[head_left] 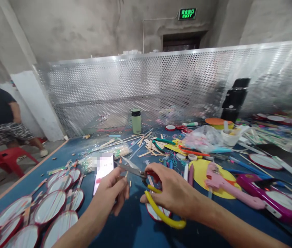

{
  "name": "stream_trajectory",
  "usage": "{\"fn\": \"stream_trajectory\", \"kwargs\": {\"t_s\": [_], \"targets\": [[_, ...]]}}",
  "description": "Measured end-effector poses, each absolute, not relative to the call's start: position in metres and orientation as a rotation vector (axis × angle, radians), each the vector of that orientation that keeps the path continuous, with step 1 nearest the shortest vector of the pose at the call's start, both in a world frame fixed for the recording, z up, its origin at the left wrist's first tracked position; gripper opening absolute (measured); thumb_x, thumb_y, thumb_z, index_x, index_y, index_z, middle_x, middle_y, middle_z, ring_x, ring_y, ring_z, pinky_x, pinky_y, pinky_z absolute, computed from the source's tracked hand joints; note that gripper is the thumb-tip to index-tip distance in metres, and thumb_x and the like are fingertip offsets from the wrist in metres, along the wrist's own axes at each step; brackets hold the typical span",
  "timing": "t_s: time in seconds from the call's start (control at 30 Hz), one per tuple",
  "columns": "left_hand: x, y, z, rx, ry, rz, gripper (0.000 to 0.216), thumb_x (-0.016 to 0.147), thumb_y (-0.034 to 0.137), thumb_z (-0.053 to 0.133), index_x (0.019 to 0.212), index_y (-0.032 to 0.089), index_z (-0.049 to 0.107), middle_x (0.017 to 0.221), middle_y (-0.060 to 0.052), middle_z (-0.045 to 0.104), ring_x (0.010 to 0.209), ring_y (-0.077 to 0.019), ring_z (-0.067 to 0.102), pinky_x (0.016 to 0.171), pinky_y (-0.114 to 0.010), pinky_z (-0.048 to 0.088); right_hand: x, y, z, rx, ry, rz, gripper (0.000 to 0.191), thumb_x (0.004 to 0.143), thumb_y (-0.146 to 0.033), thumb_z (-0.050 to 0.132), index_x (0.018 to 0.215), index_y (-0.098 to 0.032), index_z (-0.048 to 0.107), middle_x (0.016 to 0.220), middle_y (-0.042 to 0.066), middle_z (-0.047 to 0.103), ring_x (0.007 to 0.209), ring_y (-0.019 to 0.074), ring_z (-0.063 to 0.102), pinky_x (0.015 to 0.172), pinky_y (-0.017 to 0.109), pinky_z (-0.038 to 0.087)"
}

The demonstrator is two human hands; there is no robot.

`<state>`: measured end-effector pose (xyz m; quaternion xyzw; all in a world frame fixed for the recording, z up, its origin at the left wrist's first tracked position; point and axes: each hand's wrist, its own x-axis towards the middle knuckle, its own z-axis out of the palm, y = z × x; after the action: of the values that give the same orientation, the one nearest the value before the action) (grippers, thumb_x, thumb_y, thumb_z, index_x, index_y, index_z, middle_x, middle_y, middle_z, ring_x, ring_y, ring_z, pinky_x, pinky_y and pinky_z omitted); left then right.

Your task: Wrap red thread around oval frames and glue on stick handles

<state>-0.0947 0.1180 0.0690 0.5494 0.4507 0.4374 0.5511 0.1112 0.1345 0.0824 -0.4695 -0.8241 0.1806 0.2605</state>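
Left hand (112, 187) beside phone (107, 167); right hand (173, 189) holds scissors (142, 174); sticks (150, 148) beyond

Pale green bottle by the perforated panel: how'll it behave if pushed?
The pale green bottle stands upright and is taller than wide, so a high push would probably tip it. Its body looks cylindrical, so it would likely roll once down. Its smooth, straight sides suggest a stiff shell.

Right hand (171, 187) — gripping yellow-handled scissors (152, 203), blades (132, 169) parted.
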Motion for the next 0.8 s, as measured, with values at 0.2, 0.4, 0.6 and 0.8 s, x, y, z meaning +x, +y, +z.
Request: {"fn": "stream_trajectory", "kwargs": {"t_s": [0.2, 0.4, 0.6, 0.8], "targets": [[-0.095, 0.119, 0.066, 1.266, 1.03, 1.042, 0.027, 0.09, 0.036, 0.052, 0.11, 0.018, 0.054, 0.06, 0.006, 0.058, 0.027, -0.001, 0.038, 0.032, -0.014, 0.015, 0.113, 0.135, 0.081, -1.273, -2.253, 0.435, 0.05, 0.07, -0.049, 0.08, 0.107, -0.022, 0.06, 0.093, 0.002, 0.064, 0.078, 0.0192, 0.057, 0.07, 0.031, 0.042], [-0.096, 0.122, 0.064, 1.277, 1.039, 1.03, 0.021, 0.089, 0.036, 0.053, 0.1, 0.018, 0.053, 0.061, 0.006, 0.059, 0.027, -0.001, 0.039, 0.033, -0.015, 0.015, 0.115, 0.135, 0.077, -1.279, -2.289, 0.389, 0.044, 0.073, -0.045, 0.079, 0.105, -0.021, 0.06, 0.09, 0.002, 0.065, 0.077, 0.0193, 0.058, 0.069, 0.03, 0.041], [-0.097, 0.129, 0.051, 1.358, 1.104, 1.004, 0.038, 0.089, 0.04, 0.051, 0.117, 0.015, 0.046, 0.063, 0.005, 0.062, 0.027, -0.0037, 0.043, 0.033, -0.016, 0.02, 0.118, 0.148, 0.079, -1.293, -2.168, 0.461, 0.027, 0.082, -0.04, 0.071, 0.096, -0.019, 0.063, 0.081, 0.001, 0.069, 0.073, 0.0174, 0.063, 0.066, 0.026, 0.041], [-0.094, 0.146, 0.055, 1.64, 1.409, 0.859, 0.013, 0.091, 0.03, 0.04, 0.095, 0.019, 0.045, 0.074, -0.001, 0.068, 0.028, -0.0074, 0.048, 0.032, -0.019, 0.029, 0.127, 0.181, 0.09, -1.493, -1.888, 0.363, 0.033, 0.08, -0.043, 0.068, 0.101, -0.019, 0.065, 0.093, 0.007, 0.073, 0.087, 0.0233, 0.066, 0.075, 0.031, 0.046]]}}
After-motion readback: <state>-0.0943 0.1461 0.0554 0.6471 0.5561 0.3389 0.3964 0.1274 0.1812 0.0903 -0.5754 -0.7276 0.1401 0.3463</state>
